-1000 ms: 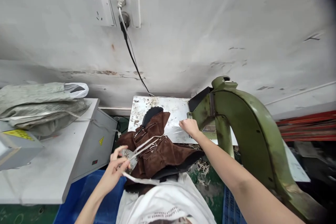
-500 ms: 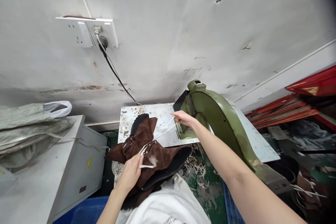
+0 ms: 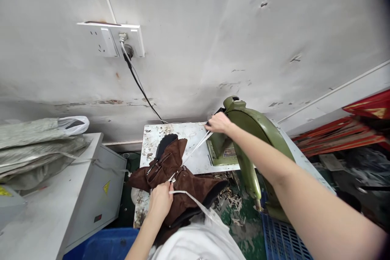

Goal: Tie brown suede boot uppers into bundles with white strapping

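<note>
Brown suede boots [image 3: 189, 185] with dark soles or linings and small metal buckles lie bunched at the table's near edge, against my lap. My left hand [image 3: 161, 200] is closed at a metal fitting on them, with white cord at its fingertips. From that hand a loose white strip [image 3: 198, 203] trails right across my lap. My right hand [image 3: 219, 124] is a fist in front of the green machine [image 3: 251, 118], gripping white cords [image 3: 198, 145] stretched taut down to the boots. What its fingers cover is hidden.
The white table [image 3: 195, 164] is stained and stands against the wall. On the left is a grey cabinet [image 3: 114, 189] with folded sacks [image 3: 33, 142] on top. Scraps [image 3: 233, 203] litter the green floor. Blue crates [image 3: 284, 237] stand low on both sides.
My right hand has pulled the white cords a little up and away, from a pointing finger to a fist. The strip at my left hand now trails longer to the right.
</note>
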### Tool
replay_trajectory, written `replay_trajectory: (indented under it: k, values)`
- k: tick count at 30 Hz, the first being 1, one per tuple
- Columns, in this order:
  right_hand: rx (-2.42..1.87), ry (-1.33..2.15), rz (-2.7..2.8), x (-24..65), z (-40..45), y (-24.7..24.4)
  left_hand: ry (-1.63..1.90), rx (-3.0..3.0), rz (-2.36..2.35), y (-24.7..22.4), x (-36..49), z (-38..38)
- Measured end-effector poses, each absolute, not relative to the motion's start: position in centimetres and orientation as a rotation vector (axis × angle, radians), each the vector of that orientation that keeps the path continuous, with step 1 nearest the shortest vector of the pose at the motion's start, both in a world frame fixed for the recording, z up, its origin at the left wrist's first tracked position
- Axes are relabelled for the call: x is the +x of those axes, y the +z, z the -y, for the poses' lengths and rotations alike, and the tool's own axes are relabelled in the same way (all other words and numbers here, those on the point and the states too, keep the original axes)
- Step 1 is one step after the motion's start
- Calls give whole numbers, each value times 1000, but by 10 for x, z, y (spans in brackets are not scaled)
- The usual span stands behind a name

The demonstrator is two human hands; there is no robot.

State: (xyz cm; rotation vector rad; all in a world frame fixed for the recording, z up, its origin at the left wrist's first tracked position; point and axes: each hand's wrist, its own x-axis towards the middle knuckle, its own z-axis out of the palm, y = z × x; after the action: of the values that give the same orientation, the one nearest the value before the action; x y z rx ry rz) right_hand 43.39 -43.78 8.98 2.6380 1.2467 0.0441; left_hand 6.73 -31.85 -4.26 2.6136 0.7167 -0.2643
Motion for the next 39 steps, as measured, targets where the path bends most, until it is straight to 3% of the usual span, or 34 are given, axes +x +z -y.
replay_trajectory:
  k: [4,6,9,12,16,23,29,34,39]
  values:
    - [2499,144,-1175,476,449,147,-273,2613,-722,-41,67,321]
    - [2443,181,-1264,464,443,150,-257,2622,-712,-40,66,322]
    - [2434,59,-1544,393,420,106,-246,2621,-698,-39,67,323]
    - [2491,-330,-1730,305,401,37,-265,2597,-710,-37,67,324]
    - [2526,-390,-1689,251,401,-17,-236,2571,-717,-37,64,325]
    - [2486,-119,-1750,271,406,-25,-22,2419,-609,-35,57,316]
    - [2424,-173,-1803,301,402,-53,115,2215,-584,-31,41,307]
    - [2403,-262,-1763,320,400,-64,-48,2254,-646,-37,34,299]
    - [2385,-278,-1759,315,377,-18,-438,2463,-751,-44,59,300]
